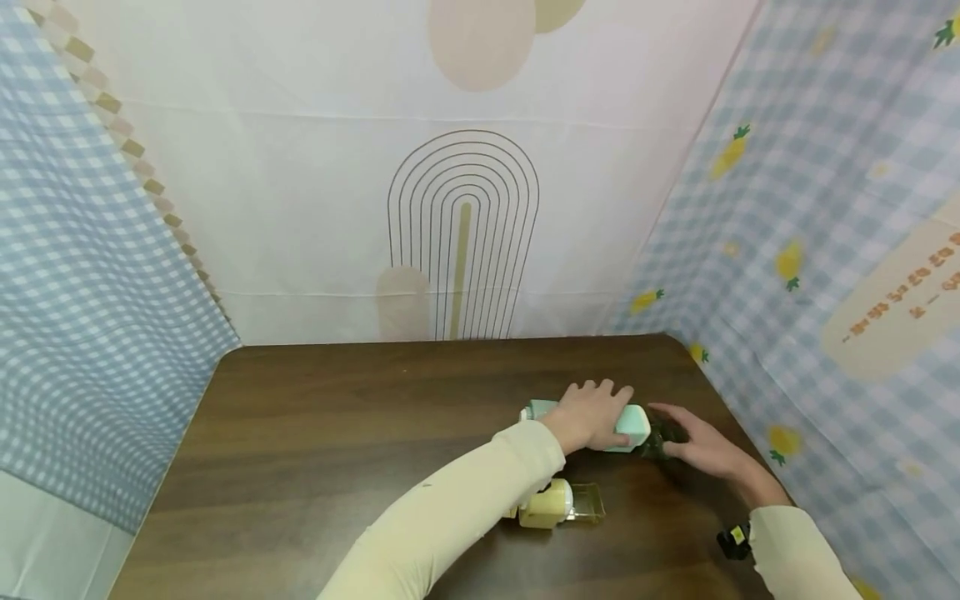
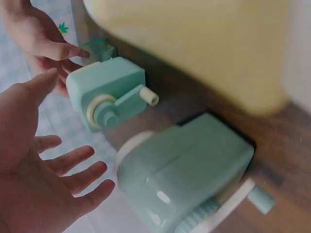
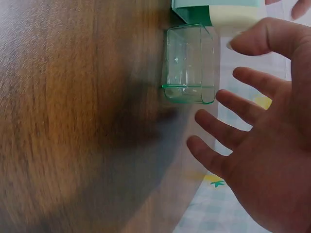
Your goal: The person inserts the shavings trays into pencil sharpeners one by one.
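Observation:
A mint-green crank pencil sharpener (image 1: 632,427) lies under my left hand (image 1: 588,414) in the head view. In the left wrist view that hand's fingers are spread apart beside the mint sharpener (image 2: 109,85) and a grey-green sharpener (image 2: 189,165). From the mint sharpener's end sticks out a clear green drawer (image 3: 189,63). Close beside this drawer is my right hand (image 3: 257,126), its fingers extended and apart, gripping nothing. The right wrist view shows a small gap between fingertips and drawer.
A yellow sharpener (image 1: 546,505) with its clear yellowish drawer (image 1: 587,502) out lies nearer me, partly behind my left sleeve. Brown wooden table (image 1: 315,450) extends left. Checked cloth (image 1: 795,350) hangs along the right edge, and a white cloth (image 1: 300,217) hangs behind.

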The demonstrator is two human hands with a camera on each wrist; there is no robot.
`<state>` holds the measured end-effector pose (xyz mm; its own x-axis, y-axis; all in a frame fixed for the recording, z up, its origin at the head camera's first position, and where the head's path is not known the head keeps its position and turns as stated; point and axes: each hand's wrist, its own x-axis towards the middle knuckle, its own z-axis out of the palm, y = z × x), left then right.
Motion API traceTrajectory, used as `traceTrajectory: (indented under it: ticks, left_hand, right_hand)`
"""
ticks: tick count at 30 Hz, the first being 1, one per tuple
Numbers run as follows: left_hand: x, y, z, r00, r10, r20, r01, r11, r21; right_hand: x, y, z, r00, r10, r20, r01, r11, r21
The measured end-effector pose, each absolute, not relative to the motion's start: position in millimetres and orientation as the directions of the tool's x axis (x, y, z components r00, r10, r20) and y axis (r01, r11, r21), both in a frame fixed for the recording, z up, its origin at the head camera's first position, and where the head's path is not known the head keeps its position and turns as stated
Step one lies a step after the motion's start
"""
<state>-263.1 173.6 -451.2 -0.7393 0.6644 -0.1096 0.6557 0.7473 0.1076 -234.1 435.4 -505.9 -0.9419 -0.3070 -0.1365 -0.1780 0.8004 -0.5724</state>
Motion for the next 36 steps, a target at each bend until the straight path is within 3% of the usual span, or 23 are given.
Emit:
traceTrajectory:
  ticks: [10,19,36]
  left_hand:
    - [-267,168,-464,-0.748,0.652,-0.122,0.641,0.758,0.118]
    - [-273,167,-468,-0.719,0.685,-0.117,0.651,0.723,0.229]
    - [-273,178,-467,-0.713,0.695,-0.090,0.675,0.716,0.177]
  right_hand:
    - [-232,439,-517,-0.925,-0.379,-0.030,-0.320,0.820,-0.474]
    - [-233,439,-518,-0.948,-0.312,-0.064,-0.250,0.854,-0.457]
    - [-232,436,-519,-0.961,-0.272,-0.054,-0.216,0.856,-0.470]
